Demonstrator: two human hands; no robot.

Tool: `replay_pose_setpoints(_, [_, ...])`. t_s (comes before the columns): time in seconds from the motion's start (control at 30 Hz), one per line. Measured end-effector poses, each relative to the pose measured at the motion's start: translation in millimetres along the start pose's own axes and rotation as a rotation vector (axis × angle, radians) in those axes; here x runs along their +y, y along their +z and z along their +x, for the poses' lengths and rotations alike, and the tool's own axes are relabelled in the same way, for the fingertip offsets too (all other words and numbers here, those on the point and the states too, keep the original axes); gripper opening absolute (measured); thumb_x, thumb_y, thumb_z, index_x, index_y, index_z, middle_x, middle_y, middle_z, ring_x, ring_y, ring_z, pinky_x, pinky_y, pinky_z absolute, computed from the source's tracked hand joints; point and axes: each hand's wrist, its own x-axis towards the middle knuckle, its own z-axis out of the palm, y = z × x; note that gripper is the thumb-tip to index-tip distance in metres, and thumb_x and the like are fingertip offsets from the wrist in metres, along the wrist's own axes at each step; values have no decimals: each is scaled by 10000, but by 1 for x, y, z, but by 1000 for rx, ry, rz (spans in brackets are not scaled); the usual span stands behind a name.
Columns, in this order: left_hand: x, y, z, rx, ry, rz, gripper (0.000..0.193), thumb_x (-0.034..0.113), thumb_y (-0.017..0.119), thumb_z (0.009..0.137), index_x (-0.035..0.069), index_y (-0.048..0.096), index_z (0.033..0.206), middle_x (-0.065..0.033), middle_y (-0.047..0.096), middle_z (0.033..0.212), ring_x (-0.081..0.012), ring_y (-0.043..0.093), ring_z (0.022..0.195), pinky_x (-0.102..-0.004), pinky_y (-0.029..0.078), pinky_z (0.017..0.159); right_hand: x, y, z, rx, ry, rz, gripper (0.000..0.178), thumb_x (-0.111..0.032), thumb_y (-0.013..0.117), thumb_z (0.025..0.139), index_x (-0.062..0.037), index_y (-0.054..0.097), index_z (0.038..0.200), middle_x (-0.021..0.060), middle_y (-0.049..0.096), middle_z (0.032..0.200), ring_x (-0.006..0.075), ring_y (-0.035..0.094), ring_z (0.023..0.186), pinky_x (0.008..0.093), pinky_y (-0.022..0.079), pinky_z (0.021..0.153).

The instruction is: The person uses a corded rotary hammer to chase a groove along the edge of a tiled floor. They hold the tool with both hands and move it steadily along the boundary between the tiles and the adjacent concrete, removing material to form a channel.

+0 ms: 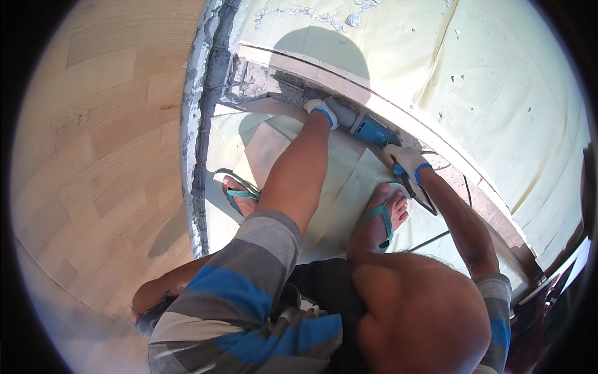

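Note:
Both my hands wear white knit gloves with blue cuffs. My left hand (322,113) is closed at the grey front end of a blue-and-grey angle grinder (372,129). My right hand (406,161) grips its rear end, where a dark cord (428,202) loops down. The grinder lies low along the narrow broken-out strip (289,90) beside a long pale raised edge (398,107). My fingers hide much of the grinder's two ends, and its disc cannot be made out.
Light wood-look flooring (112,124) lies left, past a rough grey channel (202,143). My feet, in green-strapped flip-flops (385,218), stand on pale sheeting (327,218) with a loose flat piece (266,147). Rubble bits (353,20) lie on the cream sheet (486,93) beyond.

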Motion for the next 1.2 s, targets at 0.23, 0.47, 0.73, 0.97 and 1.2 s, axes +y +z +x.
replay_pose_setpoints(0.23, [-11,2,-3,13,-16,36,601,492,559,946,177,622,1454,-72,588,1514,-282,581,1372,-508,488,1083,-12,1,3,-20,-109,-143,469,-477,564,907,-24,683,916,134,654,775,238,623,735,379,485,717])
replay_pose_setpoints(0.47, [-14,-11,-11,-11,-93,1,614,503,589,925,171,635,1440,-75,594,1507,-281,583,1370,-476,483,1091,0,7,20,-4,-216,-324,421,-451,522,936,-68,696,950,163,709,814,311,674,766,417,500,744])
replay_pose_setpoints(0.73, [-21,-20,-20,10,-185,-13,582,481,577,934,189,639,1433,-70,604,1495,-262,587,1367,-471,486,1082,-12,19,38,162,-107,-547,333,-368,498,989,-90,676,1035,199,713,861,386,713,856,460,532,786])
replay_pose_setpoints(0.97, [-15,-30,-27,163,-145,52,586,537,528,949,242,630,1444,-46,614,1488,-256,603,1348,-480,489,1070,26,3,63,281,-168,-625,282,-389,542,977,-188,668,1130,188,714,888,378,709,923,449,516,851])
replay_pose_setpoints(1.2, [-30,16,12,98,-74,-78,665,581,552,935,208,588,1485,-58,590,1511,-270,587,1366,-487,480,1087,-5,2,34,-31,-70,-301,543,-552,621,866,-81,730,1112,151,719,973,284,695,853,396,505,828])
